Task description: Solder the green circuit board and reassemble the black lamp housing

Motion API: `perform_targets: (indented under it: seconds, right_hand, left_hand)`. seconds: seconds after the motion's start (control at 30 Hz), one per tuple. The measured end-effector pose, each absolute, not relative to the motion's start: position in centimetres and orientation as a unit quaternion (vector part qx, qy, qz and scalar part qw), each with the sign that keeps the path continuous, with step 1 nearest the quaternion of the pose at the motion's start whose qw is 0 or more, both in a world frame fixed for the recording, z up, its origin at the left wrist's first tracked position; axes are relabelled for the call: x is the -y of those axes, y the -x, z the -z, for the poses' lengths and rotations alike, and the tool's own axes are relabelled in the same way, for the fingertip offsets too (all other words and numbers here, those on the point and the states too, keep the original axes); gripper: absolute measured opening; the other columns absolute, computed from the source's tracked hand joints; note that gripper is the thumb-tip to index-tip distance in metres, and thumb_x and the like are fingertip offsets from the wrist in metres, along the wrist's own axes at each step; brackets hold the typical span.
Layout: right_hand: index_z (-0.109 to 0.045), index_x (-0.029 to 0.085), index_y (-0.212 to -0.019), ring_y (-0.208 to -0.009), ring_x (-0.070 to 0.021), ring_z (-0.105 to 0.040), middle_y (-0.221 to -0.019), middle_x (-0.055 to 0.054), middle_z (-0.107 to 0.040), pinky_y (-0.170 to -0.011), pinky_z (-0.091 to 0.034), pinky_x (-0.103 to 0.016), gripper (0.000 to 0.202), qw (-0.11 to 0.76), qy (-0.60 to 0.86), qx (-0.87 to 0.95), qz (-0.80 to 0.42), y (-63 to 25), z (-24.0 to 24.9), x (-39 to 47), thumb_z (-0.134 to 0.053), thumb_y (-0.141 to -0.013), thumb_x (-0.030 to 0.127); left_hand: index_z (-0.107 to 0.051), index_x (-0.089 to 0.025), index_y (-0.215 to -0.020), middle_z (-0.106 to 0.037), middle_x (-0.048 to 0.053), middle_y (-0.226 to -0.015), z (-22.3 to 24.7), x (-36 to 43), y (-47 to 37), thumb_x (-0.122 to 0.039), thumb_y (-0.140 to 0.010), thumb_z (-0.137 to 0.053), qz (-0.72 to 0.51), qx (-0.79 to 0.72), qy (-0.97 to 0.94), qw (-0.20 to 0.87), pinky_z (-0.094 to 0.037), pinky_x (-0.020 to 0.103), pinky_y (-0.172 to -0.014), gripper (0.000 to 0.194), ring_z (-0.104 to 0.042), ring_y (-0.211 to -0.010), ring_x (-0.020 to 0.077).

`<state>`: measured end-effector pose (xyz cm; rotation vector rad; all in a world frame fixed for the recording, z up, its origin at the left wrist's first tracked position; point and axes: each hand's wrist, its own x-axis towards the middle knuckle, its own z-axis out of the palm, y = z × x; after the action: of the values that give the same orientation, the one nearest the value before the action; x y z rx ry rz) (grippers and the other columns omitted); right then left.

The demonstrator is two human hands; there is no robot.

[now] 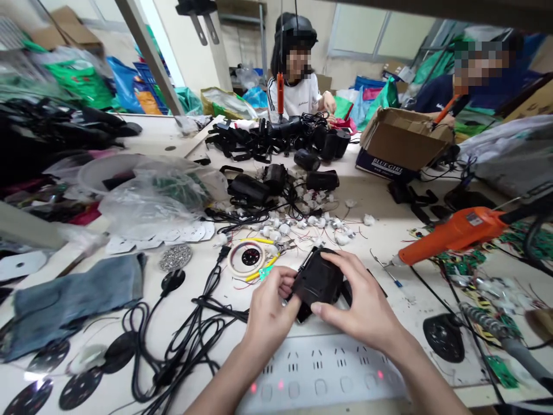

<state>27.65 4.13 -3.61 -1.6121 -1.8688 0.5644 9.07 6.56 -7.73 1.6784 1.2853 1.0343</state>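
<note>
A black plastic housing [319, 278] is held between both hands, just above the worktop behind a white power strip [332, 369]. My left hand [274, 302] grips its left edge, fingers curled and thumb against the lower side. My right hand [360, 294] wraps its right side, with the thumb on the near edge and the fingers over the top. Part of another dark piece shows beneath the housing; its shape is mostly hidden. Left of my hands lie a ring of tape [234, 266], yellow-handled pliers [260, 273] and a small green board [265, 273].
An orange electric screwdriver [453, 236] hangs at the right, near green circuit boards [501, 369]. Black cables [190, 334] and denim cloth [78, 302] lie left. White parts [285, 227], black housings [248, 189] and a cardboard box [401, 141] stand beyond. Two people sit opposite.
</note>
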Motion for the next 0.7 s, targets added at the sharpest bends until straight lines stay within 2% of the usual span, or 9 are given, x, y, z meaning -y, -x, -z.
perform_targets:
  seconds: [0.13, 0.27, 0.37, 0.53, 0.7]
  right_hand:
    - [-0.051, 0.028, -0.129, -0.124, -0.0290, -0.048, -0.133, -0.007, -0.049, -0.105, -0.043, -0.049, 0.069, 0.288, 0.601, 0.717, -0.205, -28.4, 3.2, -4.1, -0.076, -0.065, 0.028]
    - [-0.052, 0.030, -0.127, -0.124, -0.0287, -0.048, -0.135, -0.006, -0.048, -0.104, -0.043, -0.048, 0.072, 0.298, 0.576, 0.733, -0.204, -28.8, 3.0, -4.2, -0.078, -0.061, 0.025]
    - [-0.052, 0.030, -0.128, -0.126, -0.0300, -0.047, -0.138, -0.007, -0.046, -0.105, -0.042, -0.049, 0.073, 0.311, 0.566, 0.733, -0.214, -28.9, 3.3, -4.2, -0.077, -0.060, 0.023]
    - [-0.055, 0.028, -0.126, -0.126, -0.0320, -0.046, -0.135, -0.008, -0.050, -0.106, -0.038, -0.053, 0.068, 0.360, 0.562, 0.694, -0.271, -29.2, 4.6, -4.3, -0.077, -0.061, 0.029]
    - [-0.057, 0.027, -0.124, -0.122, -0.0305, -0.050, -0.131, -0.007, -0.053, -0.105, -0.040, -0.051, 0.064, 0.387, 0.571, 0.655, -0.310, -29.3, 4.8, -4.5, -0.075, -0.063, 0.029]
  left_hand:
    - [-0.059, -0.020, -0.080, -0.064, -0.001, -0.072, 7.8, -6.3, -9.4, -0.015, -0.074, -0.054, -0.405, -0.495, -0.671, 0.376, -0.047, 0.025, -0.063, 0.010, -0.058, -0.067, 0.0139]
    - [-0.059, -0.020, -0.072, -0.062, -0.001, -0.069, 7.9, -6.2, -9.4, -0.009, -0.070, -0.052, -0.397, -0.490, -0.682, 0.370, -0.044, 0.025, -0.064, 0.013, -0.056, -0.069, 0.0147]
    - [-0.058, -0.019, -0.069, -0.060, -0.001, -0.068, 8.1, -6.2, -9.3, -0.007, -0.068, -0.051, -0.396, -0.487, -0.688, 0.365, -0.042, 0.025, -0.064, 0.014, -0.055, -0.069, 0.0154]
    - [-0.054, -0.019, -0.065, -0.056, -0.001, -0.064, 8.5, -6.4, -9.5, -0.010, -0.074, -0.054, -0.398, -0.483, -0.698, 0.348, -0.037, 0.026, -0.063, 0.013, -0.050, -0.067, 0.0154]
    - [-0.059, -0.019, -0.070, -0.060, 0.000, -0.068, 8.2, -6.7, -9.7, -0.014, -0.080, -0.057, -0.393, -0.462, -0.718, 0.342, -0.037, 0.027, -0.066, 0.012, -0.051, -0.071, 0.0166]
